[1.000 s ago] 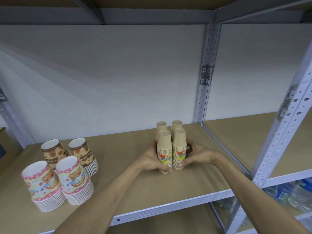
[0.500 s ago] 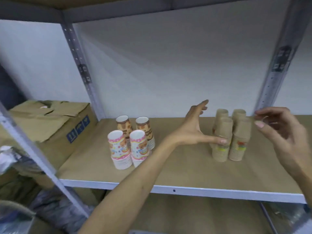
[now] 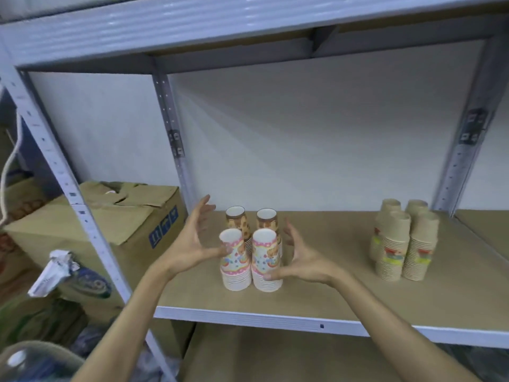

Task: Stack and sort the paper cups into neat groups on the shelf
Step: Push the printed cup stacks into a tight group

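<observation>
On the wooden shelf point(image 3: 325, 293) stand two stacks of pink-and-white bear cups point(image 3: 249, 264) in front and two stacks of brown patterned cups point(image 3: 252, 220) behind them. My left hand point(image 3: 192, 238) is open at the left side of this group, thumb touching the front left stack. My right hand point(image 3: 300, 257) is open at the right side, thumb touching the front right stack. Several stacks of plain tan cups point(image 3: 403, 241) stand grouped at the right end of the shelf, away from both hands.
A cardboard box point(image 3: 104, 216) sits in the neighbouring bay to the left, behind a grey upright point(image 3: 68, 188). Bags and clutter point(image 3: 55, 285) lie below it. Another upright point(image 3: 465, 144) bounds the shelf at the right. A lower shelf lies underneath.
Both hands let go of the tan stacks and moved left across the shelf to either side of the bear cup stacks. The view has swung left and back.
</observation>
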